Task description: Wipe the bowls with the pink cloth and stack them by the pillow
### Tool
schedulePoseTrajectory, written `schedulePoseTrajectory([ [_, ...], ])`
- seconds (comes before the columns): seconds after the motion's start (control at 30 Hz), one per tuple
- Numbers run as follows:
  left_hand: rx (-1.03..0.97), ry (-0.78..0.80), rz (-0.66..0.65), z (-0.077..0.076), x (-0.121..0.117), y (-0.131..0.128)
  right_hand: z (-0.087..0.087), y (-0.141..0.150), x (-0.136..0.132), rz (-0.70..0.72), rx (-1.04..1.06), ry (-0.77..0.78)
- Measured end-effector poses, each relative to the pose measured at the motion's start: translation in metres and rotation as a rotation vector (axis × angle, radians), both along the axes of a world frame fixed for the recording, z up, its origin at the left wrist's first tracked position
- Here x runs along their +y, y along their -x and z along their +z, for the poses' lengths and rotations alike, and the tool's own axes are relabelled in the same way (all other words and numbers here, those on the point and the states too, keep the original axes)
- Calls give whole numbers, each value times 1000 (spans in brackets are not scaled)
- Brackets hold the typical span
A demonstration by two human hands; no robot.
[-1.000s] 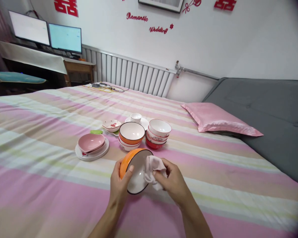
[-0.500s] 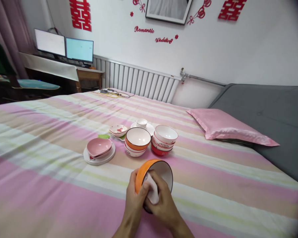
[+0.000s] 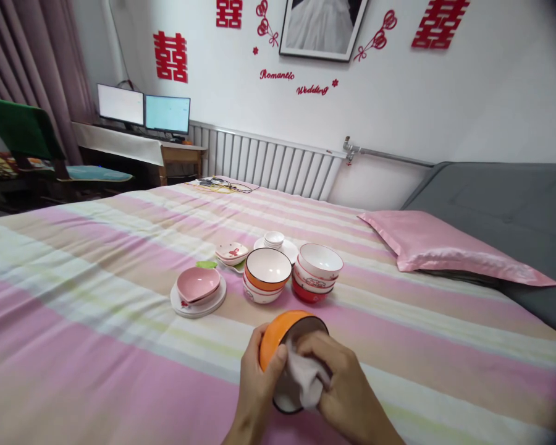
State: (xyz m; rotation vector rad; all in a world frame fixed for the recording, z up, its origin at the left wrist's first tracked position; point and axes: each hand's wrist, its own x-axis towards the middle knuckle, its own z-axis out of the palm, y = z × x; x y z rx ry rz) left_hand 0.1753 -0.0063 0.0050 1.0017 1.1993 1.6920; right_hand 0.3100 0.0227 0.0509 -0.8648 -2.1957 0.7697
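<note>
An orange bowl with a white inside and dark rim is tilted on its side above the bed, its opening turned to the right. My left hand grips it by the left side, the thumb over the rim. In my right hand is a bunched white cloth, pressed inside the bowl; the fingertips are partly hidden there. Just beyond stand a stack of bowls with an orange one on top and a stack of red and white bowls.
Pink heart-shaped dishes rest on white plates at the left. Behind are small patterned dishes and little white cups on a plate. A pink pillow lies at the right, cables at the bed's far edge.
My right hand has moved to the right inside the bowl, and more of the cloth hangs out. The bowl stays in my left hand. The whole view has shifted slightly.
</note>
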Motion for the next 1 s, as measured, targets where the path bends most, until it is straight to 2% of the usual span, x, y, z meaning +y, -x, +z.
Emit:
schedulePoseTrajectory([
  [0.13,-48,5,-29,6,-3,-6,-13,8,6,-84,115,-160],
  [0.2,-89,3,-50,9,-4,-8,-20,14,5,-66,90,-180],
  [0.3,-115,-14,-61,11,-4,-7,-24,21,2,34,61,-140],
  [0.57,-55,17,-79,4,0,0,-16,21,-5,109,-96,-55],
  [0.8,5,57,-16,1,-1,-1,-6,15,-10,71,-238,-10],
  [1.0,51,97,93,2,2,4,-1,1,-10,59,-291,47],
])
